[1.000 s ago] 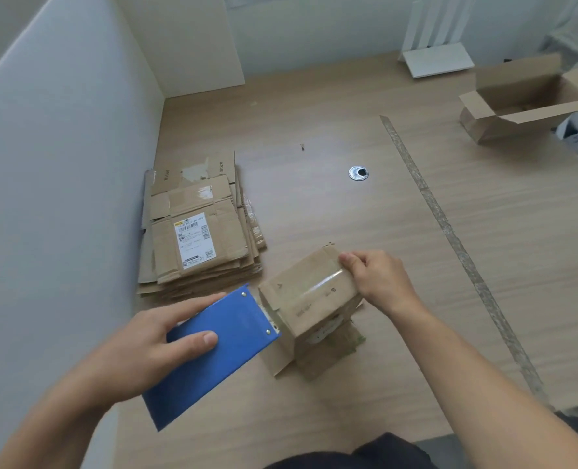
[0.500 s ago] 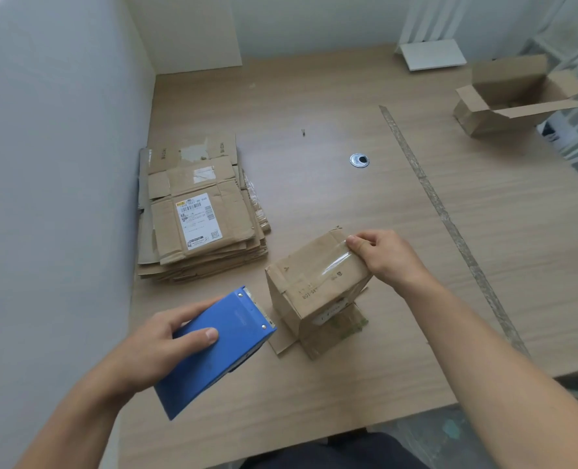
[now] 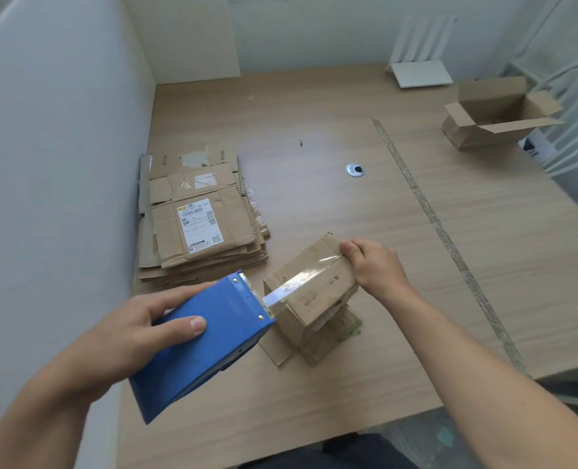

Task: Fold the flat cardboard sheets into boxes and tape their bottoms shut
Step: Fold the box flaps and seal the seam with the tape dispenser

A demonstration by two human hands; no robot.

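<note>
The small box (image 3: 309, 289) sits just below the middle of the surface (image 3: 348, 214), taped face up, its long axis running from 8 o'clock to 2 o'clock. Your right hand (image 3: 375, 269) pinches its 2 o'clock end with the thumb on top; the fingers behind that end are hidden. Your left hand (image 3: 125, 336) has its grip wrapped round the blue tape dispenser (image 3: 203, 343), whose toothed end points toward 2 o'clock, just beside the box's near corner. A clear tape strip (image 3: 277, 294) runs from those teeth onto the box's top and along its length. The roll inside the dispenser is hidden. Flaps splay beneath the box, partly covered by it. At 10 o'clock lies the stack of flat cardboard sheets (image 3: 199, 225), its label too small to read. At 2 o'clock, well apart, stands an open box (image 3: 494, 113), its inside hard to make out.
</note>
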